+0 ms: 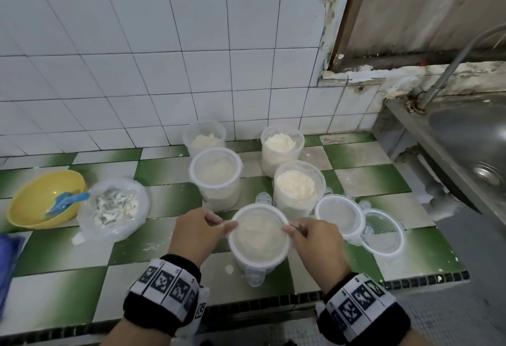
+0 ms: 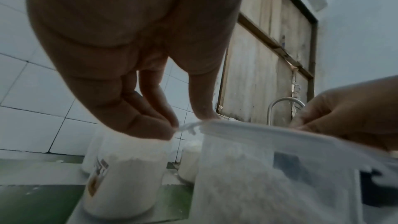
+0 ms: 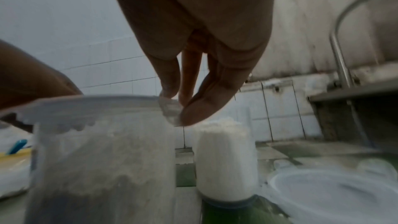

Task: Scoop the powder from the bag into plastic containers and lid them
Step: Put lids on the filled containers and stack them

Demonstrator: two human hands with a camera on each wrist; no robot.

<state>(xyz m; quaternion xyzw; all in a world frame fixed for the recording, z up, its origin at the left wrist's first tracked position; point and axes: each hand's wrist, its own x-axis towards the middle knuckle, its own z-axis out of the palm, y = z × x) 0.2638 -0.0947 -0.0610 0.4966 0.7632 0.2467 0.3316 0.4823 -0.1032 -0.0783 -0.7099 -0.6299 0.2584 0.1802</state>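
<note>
Left hand (image 2: 133,77) pinches lid (image 1: 258,236) tab; right hand (image 3: 204,57) pinches opposite tab | head view: scoop (image 1: 67,201)

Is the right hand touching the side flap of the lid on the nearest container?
Touching. In the right wrist view, the right hand pinches the lid's clear side flap between thumb and fingertips, with no gap.

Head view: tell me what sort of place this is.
Most likely a plain kitchen or food-prep corner. A steel sink with a tap stands at the right, white wall tiles rise behind a green-checked counter, and both hands lid a powder container.
</note>
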